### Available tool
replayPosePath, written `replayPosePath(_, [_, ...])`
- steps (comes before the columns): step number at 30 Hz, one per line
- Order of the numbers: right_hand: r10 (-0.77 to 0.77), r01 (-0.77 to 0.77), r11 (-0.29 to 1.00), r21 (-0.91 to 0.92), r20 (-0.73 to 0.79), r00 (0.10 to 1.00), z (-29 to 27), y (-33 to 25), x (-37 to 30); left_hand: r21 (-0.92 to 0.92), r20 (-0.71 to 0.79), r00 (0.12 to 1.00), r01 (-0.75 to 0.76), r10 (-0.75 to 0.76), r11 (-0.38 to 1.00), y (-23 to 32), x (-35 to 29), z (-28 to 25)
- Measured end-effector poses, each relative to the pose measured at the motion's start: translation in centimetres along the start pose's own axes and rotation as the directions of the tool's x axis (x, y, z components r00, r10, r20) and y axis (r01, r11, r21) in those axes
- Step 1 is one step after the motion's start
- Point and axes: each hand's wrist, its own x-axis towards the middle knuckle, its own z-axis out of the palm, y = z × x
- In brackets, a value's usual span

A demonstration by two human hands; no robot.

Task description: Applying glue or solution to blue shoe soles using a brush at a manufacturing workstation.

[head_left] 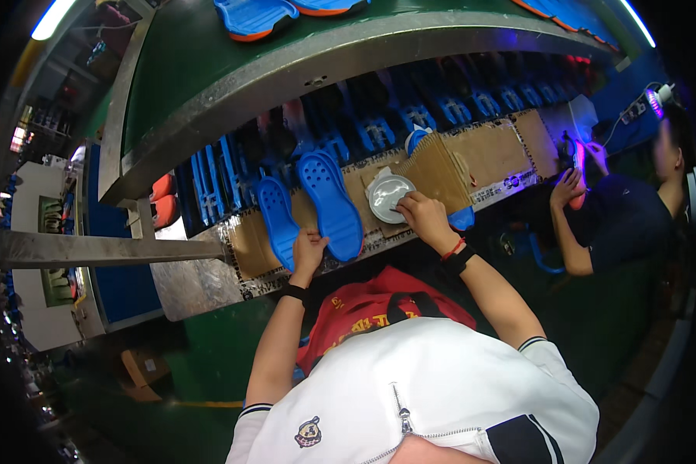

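White zip-neck shirt (487, 371) fabric fills six o'clock, close under my eye as I look on, with a red apron (363, 300) just beyond it. Past these, the desk (193, 288) is spread with flattened cardboard (249, 243), and a pair of blue perforated shoe soles is laid out there: the left sole (275, 210) between nine and ten o'clock, the right sole (331, 203) at eleven. They lie side by side, hollow faces up.

At eight o'clock the left hand (309, 249) has its fingers bunched by the near ends of both — whether its grip is pinching an edge or merely resting there, I can't make out. Towards two o'clock the right hand (427, 216) reaches over the rim of a shallow white dish (390, 198), fingertips drawn together; whether they hold anything is hidden from me.

As I judge it, this pair is mid-way: set out and within reach, but not joined to anything. I see no clear coating on either sole, so whatever the dish supplies may be largely yet to go on. Plenty seems left besides — another blue sole (462, 219) pokes from under a corrugated sheet (438, 172) near three o'clock, and a long row of blue footwear pieces (410, 116) stands across twelve.
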Motion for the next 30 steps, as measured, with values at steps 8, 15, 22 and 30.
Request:
replayPosePath(8, [-0.035,0.035,0.999,-0.016,0.035,0.999,0.6,0.0,0.3,-0.557,0.413,0.869,0.477,-0.272,0.68,2.7,-0.6,-2.7])
replayPosePath(15, [-0.006,0.006,1.0,0.007,-0.01,1.0,-0.8,-1.0,0.4,-0.827,0.411,0.906,0.322,0.105,0.461,7.4,-6.1,-5.4])
replayPosePath(22, [0.029,-0.01,0.991,0.135,-0.138,0.99,-3.2,-1.9,0.2,-0.772,0.016,0.981,-0.112,0.195,0.626,10.6,-7.8,-5.6])
replayPosePath(30, [-0.114,0.213,0.866,0.452,-0.237,0.965,-9.4,-9.8,0.3,-0.677,-0.186,0.947,-0.316,0.261,0.665,15.1,-9.1,-6.0])
